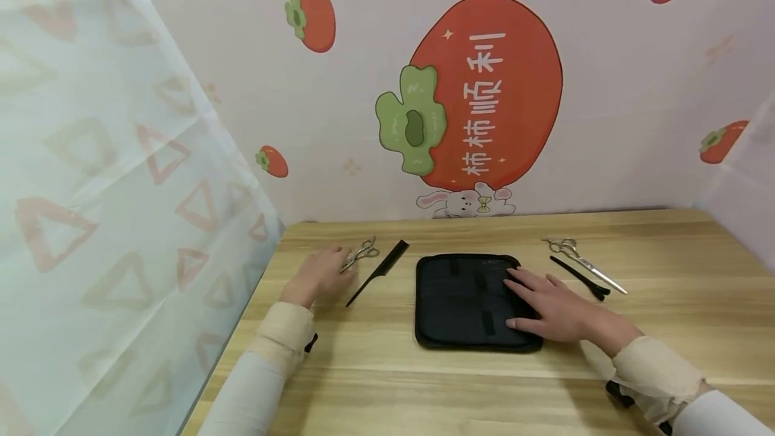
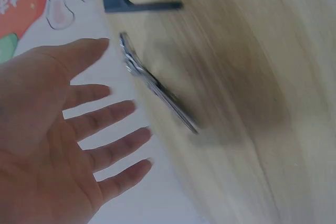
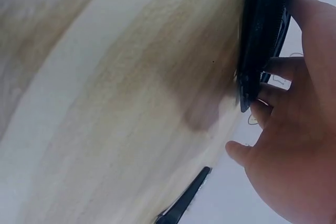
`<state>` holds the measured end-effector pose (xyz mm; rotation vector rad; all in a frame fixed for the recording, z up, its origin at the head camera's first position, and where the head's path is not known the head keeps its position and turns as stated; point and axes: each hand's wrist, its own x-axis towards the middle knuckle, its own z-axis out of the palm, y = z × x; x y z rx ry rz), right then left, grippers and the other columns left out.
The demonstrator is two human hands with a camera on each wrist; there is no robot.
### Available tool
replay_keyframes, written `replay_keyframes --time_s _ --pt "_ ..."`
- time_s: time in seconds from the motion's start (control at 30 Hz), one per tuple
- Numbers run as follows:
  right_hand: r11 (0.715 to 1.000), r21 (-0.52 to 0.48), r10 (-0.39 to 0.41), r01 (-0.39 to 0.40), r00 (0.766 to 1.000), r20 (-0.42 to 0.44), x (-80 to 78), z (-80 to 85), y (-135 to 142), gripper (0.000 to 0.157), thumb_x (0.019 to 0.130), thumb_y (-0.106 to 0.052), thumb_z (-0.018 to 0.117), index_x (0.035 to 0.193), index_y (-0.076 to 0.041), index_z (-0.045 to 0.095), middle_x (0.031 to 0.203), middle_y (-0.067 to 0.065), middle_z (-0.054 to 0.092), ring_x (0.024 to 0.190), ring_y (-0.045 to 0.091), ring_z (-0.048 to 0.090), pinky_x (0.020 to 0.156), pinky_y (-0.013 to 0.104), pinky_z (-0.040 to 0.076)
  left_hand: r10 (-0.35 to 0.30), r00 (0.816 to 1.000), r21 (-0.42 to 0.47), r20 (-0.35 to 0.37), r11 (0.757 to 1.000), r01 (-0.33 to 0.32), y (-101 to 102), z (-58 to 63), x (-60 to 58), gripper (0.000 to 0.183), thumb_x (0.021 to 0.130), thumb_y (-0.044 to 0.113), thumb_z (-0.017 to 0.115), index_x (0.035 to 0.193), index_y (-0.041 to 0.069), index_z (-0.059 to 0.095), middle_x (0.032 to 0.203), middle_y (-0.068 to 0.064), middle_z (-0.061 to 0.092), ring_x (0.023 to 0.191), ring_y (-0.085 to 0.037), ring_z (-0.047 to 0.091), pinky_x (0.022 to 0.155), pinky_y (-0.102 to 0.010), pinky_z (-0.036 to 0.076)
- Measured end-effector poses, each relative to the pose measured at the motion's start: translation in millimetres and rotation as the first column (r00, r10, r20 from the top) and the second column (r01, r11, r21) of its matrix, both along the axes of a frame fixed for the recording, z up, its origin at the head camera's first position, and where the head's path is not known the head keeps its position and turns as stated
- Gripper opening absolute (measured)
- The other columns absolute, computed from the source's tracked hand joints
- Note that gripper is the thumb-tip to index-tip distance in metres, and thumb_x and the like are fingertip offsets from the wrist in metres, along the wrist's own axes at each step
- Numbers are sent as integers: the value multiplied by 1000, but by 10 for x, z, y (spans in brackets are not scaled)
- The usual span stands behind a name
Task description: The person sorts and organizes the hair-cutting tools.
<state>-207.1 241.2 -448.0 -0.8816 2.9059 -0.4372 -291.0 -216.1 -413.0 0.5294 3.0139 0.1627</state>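
Note:
My left hand (image 1: pixel 323 271) reaches over the table beside a pair of silver scissors (image 1: pixel 362 253), its fingers spread and holding nothing. In the left wrist view the scissors (image 2: pixel 157 88) lie on the wood, in front of the fingertips. A black tail comb (image 1: pixel 387 262) lies slantwise just right of them. My right hand (image 1: pixel 554 305) rests with extended fingers on the right side of a flat black case (image 1: pixel 454 301). The case's dark edge (image 3: pixel 257 40) shows by these fingers in the right wrist view.
Right of the case lie a black hair clip (image 1: pixel 580 276) and long-bladed silver scissors (image 1: pixel 586 263). The wooden table (image 1: pixel 387 389) ends at a wall covering (image 1: pixel 351 99) printed with persimmons. A pale patterned sheet (image 1: pixel 109 187) hangs along the left side.

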Motion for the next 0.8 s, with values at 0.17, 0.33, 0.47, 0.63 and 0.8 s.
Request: replay_keyframes --time_s 0.17,0.33,0.47,0.63,0.8 --pt "1000 1 13 -13 1000 13 19 16 -6 84 97 -64 56 154 -2 44 163 21 32 149 45 30 113 72 22 18 1000 2 -10 1000 -18 -90 -63 -37 25 100 23 63 111 2 66 107 -12 63 95 -31 62 82 -49 52" --pt "999 -23 30 -29 999 44 19 23 9 82 98 -61 57 154 -2 43 163 20 32 150 45 28 112 74 20 53 999 26 11 998 -54 -84 -91 -75 13 99 17 65 90 8 64 91 -5 57 78 -22 54 69 -41 48" --pt "998 -51 48 -43 994 93 17 55 -8 79 100 -56 59 155 -2 42 164 21 30 150 47 27 112 74 19 72 997 36 24 997 -73 -53 -107 -113 6 97 6 63 93 8 66 90 -5 58 79 -21 53 70 -39 47" --pt "998 -43 49 -43 988 145 7 77 -50 77 100 -53 60 155 -2 42 164 22 29 149 47 27 111 75 21 92 995 30 34 995 -93 -10 -118 -154 11 96 -2 60 101 5 68 93 -5 63 82 -20 58 74 -40 51" --pt "997 -49 61 -54 984 165 5 93 -84 75 101 -50 60 155 -1 42 163 24 29 148 49 27 110 74 25 110 994 6 23 994 -110 40 -153 -200 9 92 -4 62 92 5 65 89 -6 63 79 -21 59 71 -40 52"
